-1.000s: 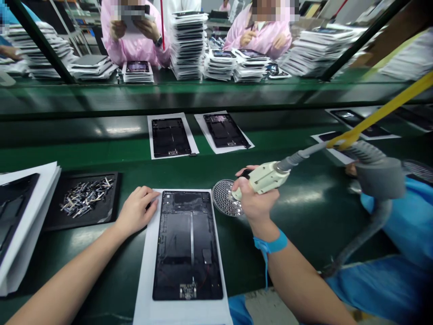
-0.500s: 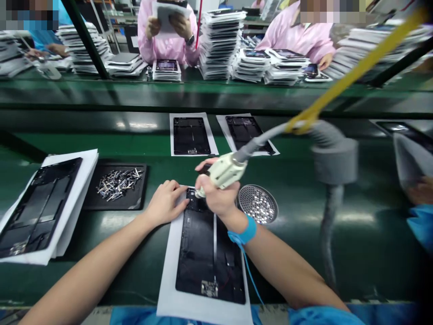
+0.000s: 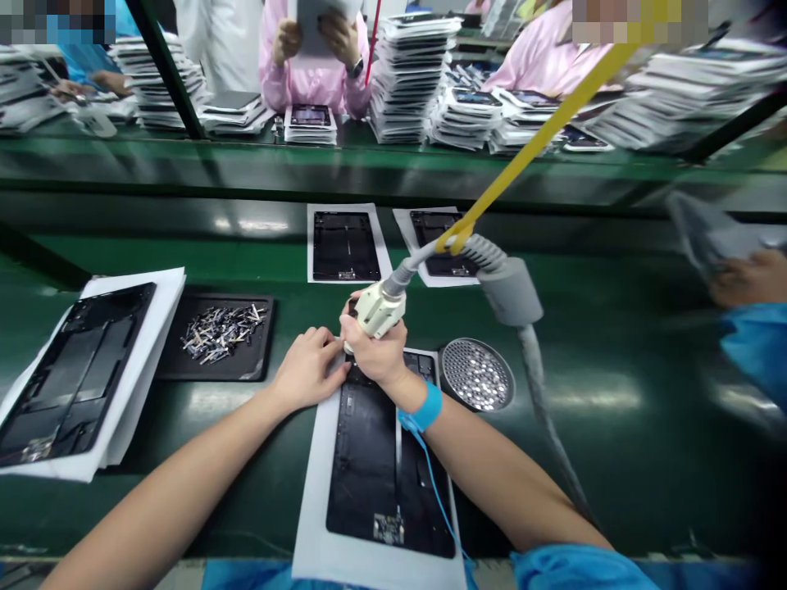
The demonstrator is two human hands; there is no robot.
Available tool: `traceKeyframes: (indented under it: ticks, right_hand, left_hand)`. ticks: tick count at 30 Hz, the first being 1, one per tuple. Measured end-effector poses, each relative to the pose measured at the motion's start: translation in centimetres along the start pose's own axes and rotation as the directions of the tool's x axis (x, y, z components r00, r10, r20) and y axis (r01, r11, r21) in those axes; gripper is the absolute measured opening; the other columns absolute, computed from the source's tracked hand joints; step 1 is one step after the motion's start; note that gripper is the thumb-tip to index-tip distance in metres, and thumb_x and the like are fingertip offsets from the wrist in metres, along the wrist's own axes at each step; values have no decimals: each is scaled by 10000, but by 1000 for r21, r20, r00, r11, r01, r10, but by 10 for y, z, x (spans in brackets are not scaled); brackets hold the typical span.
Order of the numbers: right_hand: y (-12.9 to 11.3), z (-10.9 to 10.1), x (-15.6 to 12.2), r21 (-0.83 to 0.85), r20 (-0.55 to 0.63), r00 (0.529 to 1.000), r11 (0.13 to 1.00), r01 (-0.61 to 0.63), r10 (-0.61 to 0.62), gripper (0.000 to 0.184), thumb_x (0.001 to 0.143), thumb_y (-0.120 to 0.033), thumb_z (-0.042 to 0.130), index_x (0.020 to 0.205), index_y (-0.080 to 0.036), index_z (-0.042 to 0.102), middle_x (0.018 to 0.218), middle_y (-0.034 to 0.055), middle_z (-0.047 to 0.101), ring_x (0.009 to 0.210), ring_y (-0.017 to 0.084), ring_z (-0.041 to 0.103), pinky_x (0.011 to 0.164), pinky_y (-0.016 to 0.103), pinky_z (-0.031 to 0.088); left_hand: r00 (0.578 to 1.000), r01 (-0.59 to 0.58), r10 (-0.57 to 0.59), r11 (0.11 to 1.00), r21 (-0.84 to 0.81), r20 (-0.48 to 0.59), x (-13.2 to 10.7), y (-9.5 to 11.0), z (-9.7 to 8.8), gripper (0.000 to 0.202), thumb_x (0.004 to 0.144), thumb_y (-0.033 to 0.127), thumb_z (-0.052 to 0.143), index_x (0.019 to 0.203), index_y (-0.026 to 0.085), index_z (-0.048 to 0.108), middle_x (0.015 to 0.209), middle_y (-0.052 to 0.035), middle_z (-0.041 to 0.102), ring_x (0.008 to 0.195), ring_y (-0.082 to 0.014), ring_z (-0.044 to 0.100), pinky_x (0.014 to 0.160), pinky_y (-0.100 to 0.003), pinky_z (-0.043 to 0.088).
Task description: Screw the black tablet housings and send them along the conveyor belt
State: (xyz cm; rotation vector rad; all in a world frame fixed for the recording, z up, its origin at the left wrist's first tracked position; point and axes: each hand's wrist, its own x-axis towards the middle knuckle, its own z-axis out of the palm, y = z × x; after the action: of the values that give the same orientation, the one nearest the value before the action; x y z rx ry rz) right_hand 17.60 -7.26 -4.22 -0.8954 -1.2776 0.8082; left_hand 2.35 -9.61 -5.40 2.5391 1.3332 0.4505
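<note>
A black tablet housing (image 3: 366, 459) lies on a white sheet (image 3: 316, 524) in front of me. My right hand (image 3: 382, 354) is wrapped round a cream hand tool (image 3: 379, 308) with a grey cable. The tool's tip points down at the housing's upper left corner, partly hidden by my fingers. My left hand (image 3: 311, 369) is curled at that same corner, index finger and thumb gripping the edge beside the tip. A blue band (image 3: 429, 407) with a thin cord circles my right wrist.
Left are a black tray (image 3: 261, 352) of small strips and another tablet housing (image 3: 79, 369) on papers. A round perforated dish (image 3: 455, 352) holds shiny bits. A yellow strap (image 3: 541, 139) holds the cable. A co-worker's hand (image 3: 750, 279) holds a sheet at right.
My right hand and the tool have shifted slightly left at the housing's corner. The cable and yellow strap have swung left. At right, the co-worker's hand has moved up and left.
</note>
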Motion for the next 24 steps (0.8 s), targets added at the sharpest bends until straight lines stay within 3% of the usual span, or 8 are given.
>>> traceKeyframes:
  ticks: [6,9,12,16,19,24]
  right_hand:
    - [-9,1,3,26,-12,1000,999,21,-20,220,823,-365,741,962,-232,633,863,1,691,659,127,633,652,300,598]
    - [-31,-30,4,52,-108,993,997,58,-52,228,839,-317,728,1030,-241,628,965,17,709,614,104,633,544,256,571]
    - [-52,-79,1,-15,-242,965,995,100,-100,251,841,-272,721,1060,-250,601,912,-11,704,509,84,602,435,225,523]
    - [-58,-135,-9,-170,-352,915,975,144,-196,237,823,-184,706,1035,-228,612,870,-23,693,480,82,615,452,239,538]
    - [-54,-153,-17,-219,-351,915,968,126,-198,250,815,-159,703,1038,-224,612,888,-19,693,492,86,624,482,260,554]
    - [-48,-159,-24,-258,-359,915,962,91,-183,263,807,-178,706,1040,-229,596,880,-25,690,489,93,618,510,289,577]
  left_hand:
    - [999,8,-9,1000,-26,-44,5,-4,-1,266,913,327,561,1078,176,707,1028,-112,620,945,-267,559,826,-419,482]
    - [999,-14,14,1000,-9,-39,26,6,-4,323,905,334,591,1162,168,696,1091,-122,621,1017,-289,564,868,-440,486]
    - [995,-57,53,997,53,79,52,24,-4,322,941,354,594,1184,165,688,1116,-117,648,1043,-291,586,899,-446,488]
    - [970,-79,48,989,125,238,67,43,-3,265,987,375,566,1072,172,713,985,-97,658,960,-269,614,852,-411,496]
    - [965,-81,57,993,83,256,65,44,-5,231,994,366,566,980,203,730,967,-82,648,956,-253,613,824,-376,494]
    - [948,13,2,999,-47,318,67,38,-5,137,967,307,605,945,210,700,943,-47,669,892,-219,636,772,-335,487]
